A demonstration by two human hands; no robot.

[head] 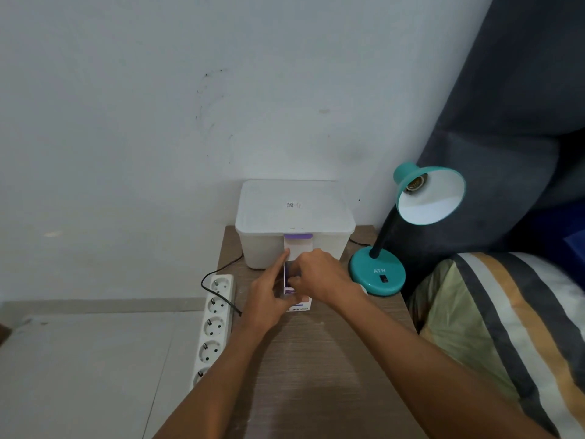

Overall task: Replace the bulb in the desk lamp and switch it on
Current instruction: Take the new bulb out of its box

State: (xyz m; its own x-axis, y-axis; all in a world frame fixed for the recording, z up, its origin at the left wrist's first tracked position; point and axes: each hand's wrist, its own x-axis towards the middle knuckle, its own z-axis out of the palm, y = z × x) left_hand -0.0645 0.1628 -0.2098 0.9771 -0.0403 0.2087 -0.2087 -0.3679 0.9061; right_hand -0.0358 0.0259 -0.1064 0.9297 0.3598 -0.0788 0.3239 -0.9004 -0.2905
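Note:
A teal desk lamp (378, 275) stands at the right of a small wooden table (316, 359). Its shade (432, 198) tilts toward me and the socket (417, 182) inside holds no bulb. In the middle of the table stands a white and purple bulb box (297, 248) with its top flap raised. My left hand (269, 296) grips the box's left side. My right hand (319, 275) pinches at the box's open top, fingers inside or at the rim. The bulb itself is hidden. A black switch (384, 278) sits on the lamp base.
A white lidded plastic container (294, 217) stands behind the box against the wall. A white power strip (213, 324) lies along the table's left edge with a black cord (218, 270) running to it. A striped pillow (506, 327) and dark cushion (506, 122) are at the right.

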